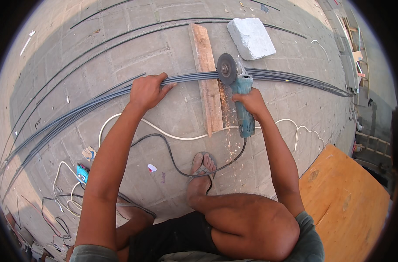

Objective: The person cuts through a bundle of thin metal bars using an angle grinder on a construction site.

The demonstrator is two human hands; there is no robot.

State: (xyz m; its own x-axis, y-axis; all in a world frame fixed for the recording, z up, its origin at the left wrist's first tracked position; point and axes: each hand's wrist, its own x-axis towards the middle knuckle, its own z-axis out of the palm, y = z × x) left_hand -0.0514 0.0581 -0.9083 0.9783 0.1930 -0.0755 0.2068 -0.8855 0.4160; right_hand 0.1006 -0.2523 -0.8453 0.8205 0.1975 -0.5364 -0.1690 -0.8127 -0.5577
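My right hand [252, 103] is closed round the body of a teal angle grinder [245, 109]. Its dark cutting disc [227, 69] meets a bundle of thin steel rods [186, 78], and orange sparks [228, 109] spray down toward me. Left of the disc, my left hand [150, 91] grips the same bundle, its fingers wrapped over the rods. A wooden plank [204, 56] lies crosswise under the rods, between my left hand and the disc. The exact cutting point is hidden behind the disc.
A pale stone block [251, 38] sits beyond the grinder. A black cord [168, 148] and white cable [181, 139] cross the paving near my sandalled foot [202, 168]. A teal box [82, 173] lies at left, a plywood sheet [345, 196] at right. Loose rods [120, 37] lie farther off.
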